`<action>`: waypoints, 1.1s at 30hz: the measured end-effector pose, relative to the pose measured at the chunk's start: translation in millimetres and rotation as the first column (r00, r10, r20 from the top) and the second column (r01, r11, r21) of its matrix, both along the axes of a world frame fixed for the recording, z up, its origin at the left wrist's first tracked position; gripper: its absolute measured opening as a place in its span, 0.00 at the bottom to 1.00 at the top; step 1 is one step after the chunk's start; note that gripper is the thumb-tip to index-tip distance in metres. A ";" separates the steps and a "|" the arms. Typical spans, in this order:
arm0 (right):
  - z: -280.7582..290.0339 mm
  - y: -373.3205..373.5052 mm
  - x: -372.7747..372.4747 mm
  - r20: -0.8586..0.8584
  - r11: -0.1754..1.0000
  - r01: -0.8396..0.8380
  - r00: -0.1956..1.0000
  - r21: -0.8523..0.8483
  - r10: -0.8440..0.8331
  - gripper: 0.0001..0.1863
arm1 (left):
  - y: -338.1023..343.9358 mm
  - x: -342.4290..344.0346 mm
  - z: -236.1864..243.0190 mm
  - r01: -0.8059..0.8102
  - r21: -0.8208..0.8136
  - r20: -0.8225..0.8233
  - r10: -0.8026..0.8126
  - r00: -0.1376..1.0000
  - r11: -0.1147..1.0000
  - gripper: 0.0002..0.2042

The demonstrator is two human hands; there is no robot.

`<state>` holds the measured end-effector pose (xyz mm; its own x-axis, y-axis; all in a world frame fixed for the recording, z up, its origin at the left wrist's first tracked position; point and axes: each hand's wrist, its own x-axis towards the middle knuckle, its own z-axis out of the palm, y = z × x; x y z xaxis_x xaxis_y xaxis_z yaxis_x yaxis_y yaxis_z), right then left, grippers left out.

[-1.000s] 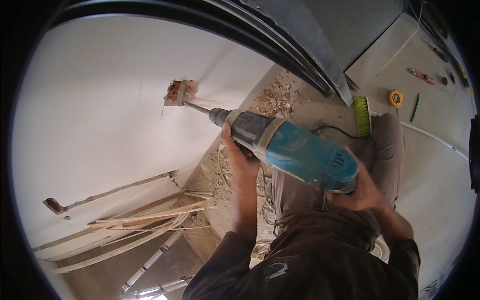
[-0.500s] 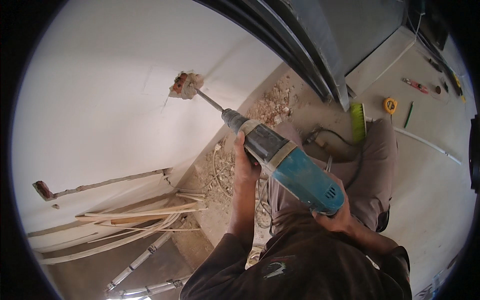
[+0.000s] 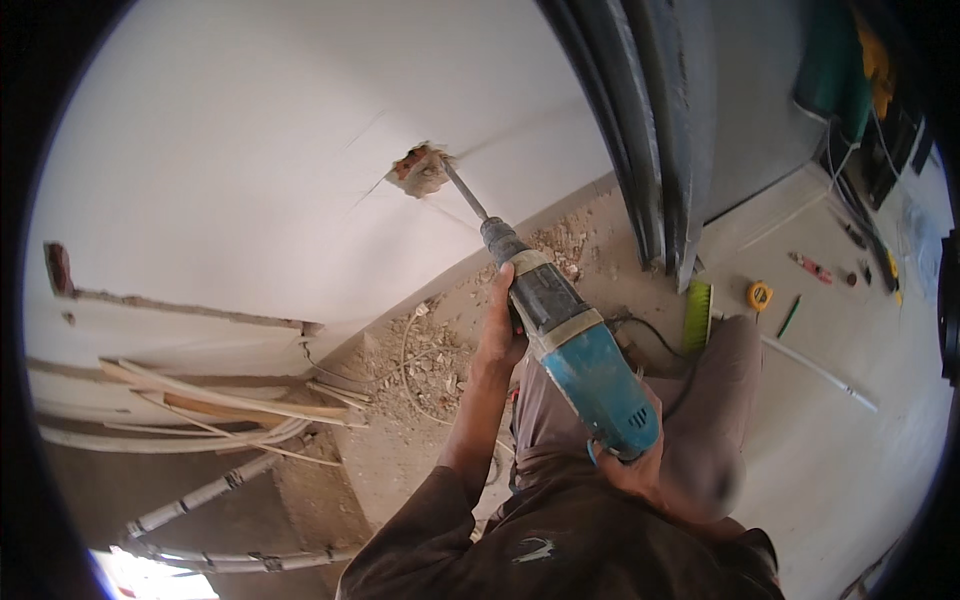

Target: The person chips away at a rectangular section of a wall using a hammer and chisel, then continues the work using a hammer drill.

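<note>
I hold a blue and black rotary hammer (image 3: 598, 385) with both hands, its long steel chisel bit (image 3: 466, 192) pointing at the white wall. The bit's tip meets the right edge of a ragged hole (image 3: 418, 172), where reddish brick shows through broken plaster. My left hand (image 3: 502, 325) wraps round the front of the body, just behind the nose. At the rear end, my right hand (image 3: 635, 472) grips the handle; the tool's casing hides most of its fingers.
Rubble (image 3: 425, 365) lies along the wall's foot. Wooden strips (image 3: 230, 400) lean at left. Dark metal profiles (image 3: 640, 130) stand right of the hole. A green-bristled brush (image 3: 698, 315), tape measure (image 3: 759, 295), pencil (image 3: 789, 316) and white tube (image 3: 820, 375) lie to my right.
My view has shifted and turned a little. The chisel tip now sits higher on the hole's right edge, and the hammer points more steeply up the picture. Both hands keep their hold.
</note>
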<state>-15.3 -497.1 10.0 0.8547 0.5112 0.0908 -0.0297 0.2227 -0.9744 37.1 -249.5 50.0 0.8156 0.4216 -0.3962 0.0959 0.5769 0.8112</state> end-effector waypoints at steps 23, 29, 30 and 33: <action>63.3 16.0 -8.6 0.108 0.972 -0.147 0.980 -0.183 0.168 0.52 | 16.7 -4.6 7.9 0.079 -0.343 0.340 0.045 0.939 0.936 0.29; 61.0 0.1 21.5 0.084 0.954 -0.121 0.985 -0.274 0.149 0.43 | 7.4 14.6 16.4 0.049 -0.339 0.353 0.078 0.932 0.939 0.28; 59.0 -4.2 23.8 0.042 0.960 -0.111 0.991 -0.256 0.126 0.37 | 4.4 15.2 18.6 0.036 -0.326 0.331 0.079 0.940 0.945 0.27; 68.2 -14.6 45.9 -0.093 0.956 -0.139 0.989 -0.257 0.119 0.27 | 0.7 33.8 2.6 0.033 -0.301 0.363 0.082 0.928 0.953 0.27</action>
<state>30.6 -511.8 78.2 0.7792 0.6145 -0.1239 -0.1174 -0.0511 -0.9918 70.9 -248.7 52.7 0.9179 0.3532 -0.1806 -0.1922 0.7943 0.5764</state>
